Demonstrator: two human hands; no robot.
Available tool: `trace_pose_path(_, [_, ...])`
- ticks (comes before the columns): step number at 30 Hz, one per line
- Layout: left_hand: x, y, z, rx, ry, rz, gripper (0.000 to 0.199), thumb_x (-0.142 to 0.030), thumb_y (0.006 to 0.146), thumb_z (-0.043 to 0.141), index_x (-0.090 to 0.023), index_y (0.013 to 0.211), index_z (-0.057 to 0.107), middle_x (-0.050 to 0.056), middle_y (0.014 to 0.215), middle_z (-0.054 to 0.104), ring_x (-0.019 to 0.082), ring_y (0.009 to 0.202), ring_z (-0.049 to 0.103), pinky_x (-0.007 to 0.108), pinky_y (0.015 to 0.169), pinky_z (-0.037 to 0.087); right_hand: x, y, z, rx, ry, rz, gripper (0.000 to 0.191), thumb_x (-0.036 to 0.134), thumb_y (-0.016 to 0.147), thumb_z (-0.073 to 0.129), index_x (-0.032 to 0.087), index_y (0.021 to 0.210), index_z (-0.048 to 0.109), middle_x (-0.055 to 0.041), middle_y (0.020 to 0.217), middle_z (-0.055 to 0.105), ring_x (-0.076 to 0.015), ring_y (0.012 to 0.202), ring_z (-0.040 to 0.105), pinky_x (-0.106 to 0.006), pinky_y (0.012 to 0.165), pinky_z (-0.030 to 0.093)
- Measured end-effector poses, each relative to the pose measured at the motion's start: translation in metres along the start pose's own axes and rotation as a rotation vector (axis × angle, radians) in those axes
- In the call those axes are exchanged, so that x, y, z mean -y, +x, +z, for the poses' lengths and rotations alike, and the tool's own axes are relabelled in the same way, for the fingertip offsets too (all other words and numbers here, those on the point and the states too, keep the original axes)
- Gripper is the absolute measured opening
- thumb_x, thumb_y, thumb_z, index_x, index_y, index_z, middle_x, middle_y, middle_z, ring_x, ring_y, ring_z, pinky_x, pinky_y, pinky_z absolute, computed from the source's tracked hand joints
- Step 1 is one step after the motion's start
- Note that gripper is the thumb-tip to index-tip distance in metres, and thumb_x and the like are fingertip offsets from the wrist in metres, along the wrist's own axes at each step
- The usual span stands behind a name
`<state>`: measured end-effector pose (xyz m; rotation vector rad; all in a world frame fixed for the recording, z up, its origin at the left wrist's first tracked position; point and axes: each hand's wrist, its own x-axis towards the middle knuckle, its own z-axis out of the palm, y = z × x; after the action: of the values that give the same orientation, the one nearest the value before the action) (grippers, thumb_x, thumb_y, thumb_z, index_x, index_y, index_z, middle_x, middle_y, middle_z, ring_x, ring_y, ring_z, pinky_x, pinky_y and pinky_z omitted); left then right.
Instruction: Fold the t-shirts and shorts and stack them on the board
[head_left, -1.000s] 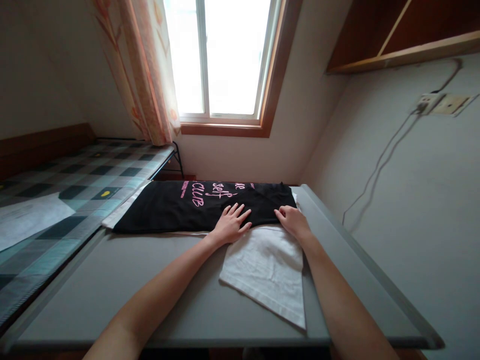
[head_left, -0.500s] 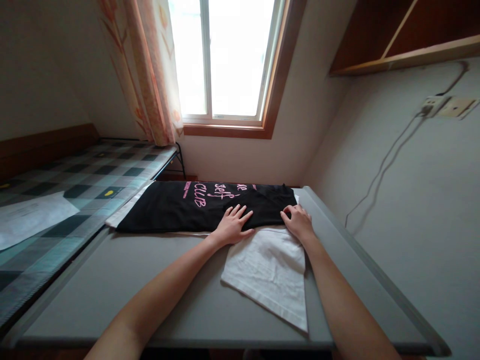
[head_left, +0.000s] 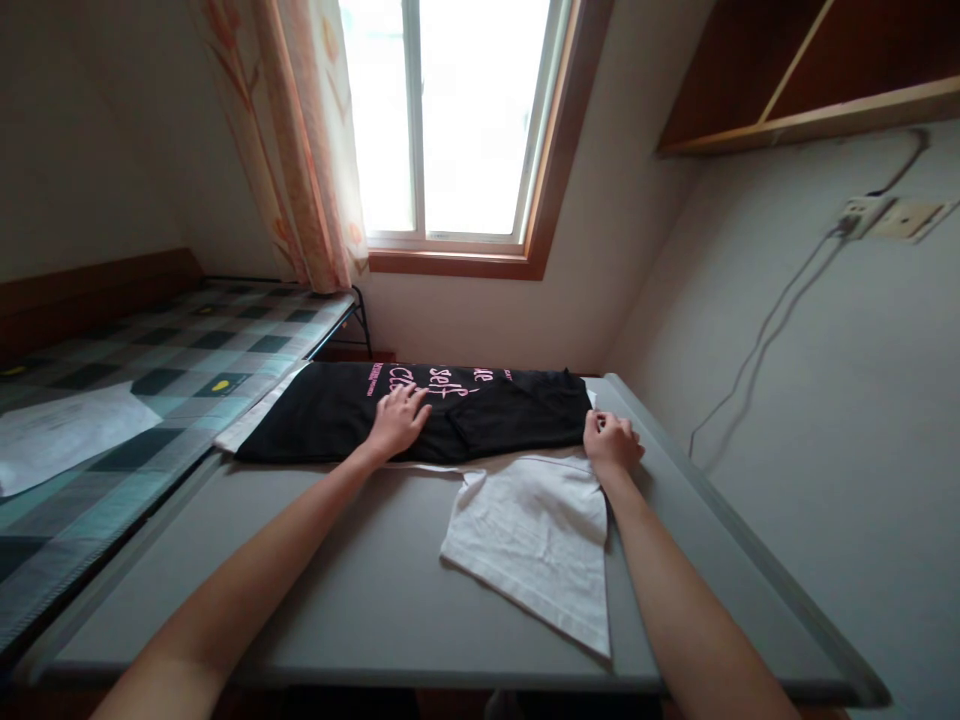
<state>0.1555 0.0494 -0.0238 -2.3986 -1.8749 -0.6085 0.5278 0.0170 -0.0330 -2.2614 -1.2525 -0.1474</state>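
Note:
A black T-shirt (head_left: 517, 420) with pink lettering lies folded lengthwise across the far part of the table. From under its near edge a white sleeve (head_left: 532, 540) spreads toward me, and a white strip of cloth shows at the shirt's left end. My left hand (head_left: 399, 420) rests palm down on the black cloth, fingers spread over the lettering. At the shirt's right end, my right hand (head_left: 613, 442) is closed at the edge of the cloth; its curled fingers hide what they pinch.
The grey table (head_left: 337, 580) extends toward me. A checked mattress (head_left: 180, 340) with a white paper sheet (head_left: 75, 430) lies to the left. On the right wall, a cord (head_left: 757, 340) hangs from a socket (head_left: 862, 215), below a wooden shelf (head_left: 810, 120). A window (head_left: 472, 130) is ahead.
My left hand has slid left along the black T-shirt, onto the lettering. My right hand has shifted slightly right, its fingers curled more tightly. The white sleeve has barely moved.

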Motion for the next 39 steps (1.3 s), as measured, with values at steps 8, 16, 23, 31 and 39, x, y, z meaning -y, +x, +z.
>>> trace_pose_path(8, [0.152,-0.024,-0.062,0.144,0.323,-0.566,0.069,-0.055,0.088,0.034,-0.006,0.134,0.050,0.024,0.140,0.048,0.039,0.129,0.042,0.052,0.101,0.035,0.003,-0.003,-0.005,0.102,-0.117,0.021,0.056,0.057,0.087,0.045,0.012,0.110,0.070,-0.0225,0.120,0.055,-0.0385,0.112,0.053,-0.051,0.090,0.040])
trace_pose_path(16, [0.164,-0.046,-0.056,0.140,0.376,-0.503,0.071,-0.055,0.090,0.023,-0.008,0.130,0.057,0.025,0.131,0.053,0.038,0.122,0.046,0.047,0.097,0.038,0.010,-0.004,-0.008,0.263,-0.071,0.020,0.054,0.048,0.090,0.044,0.014,0.131,0.049,-0.0192,0.115,0.065,-0.0340,0.110,0.060,-0.051,0.095,0.037])
trace_pose_path(23, [0.159,-0.058,-0.057,0.119,0.291,-0.554,0.073,-0.062,0.089,0.024,-0.018,0.144,0.045,0.018,0.144,0.042,0.038,0.129,0.039,0.050,0.102,0.034,0.013,-0.009,-0.017,0.304,-0.142,-0.034,0.043,0.038,0.093,0.039,0.014,0.127,0.050,-0.0196,0.109,0.069,-0.0324,0.107,0.063,-0.049,0.093,0.037])
trace_pose_path(31, [0.153,-0.076,-0.064,0.152,0.322,-0.556,0.076,-0.064,0.089,0.023,-0.018,0.146,0.041,0.018,0.146,0.041,0.037,0.129,0.039,0.051,0.102,0.033,-0.003,-0.026,-0.030,0.311,-0.194,-0.083,0.044,0.036,0.094,0.037,0.013,0.130,0.047,-0.0191,0.107,0.070,-0.0319,0.104,0.065,-0.047,0.090,0.038])
trace_pose_path(39, [0.154,-0.099,-0.064,0.143,0.355,-0.502,0.077,-0.064,0.089,0.023,-0.015,0.147,0.039,0.017,0.147,0.040,0.035,0.132,0.038,0.048,0.105,0.031,-0.017,-0.045,-0.044,0.303,-0.237,-0.112,0.044,0.036,0.095,0.036,0.012,0.131,0.045,-0.0194,0.107,0.070,-0.0316,0.102,0.066,-0.045,0.089,0.039])
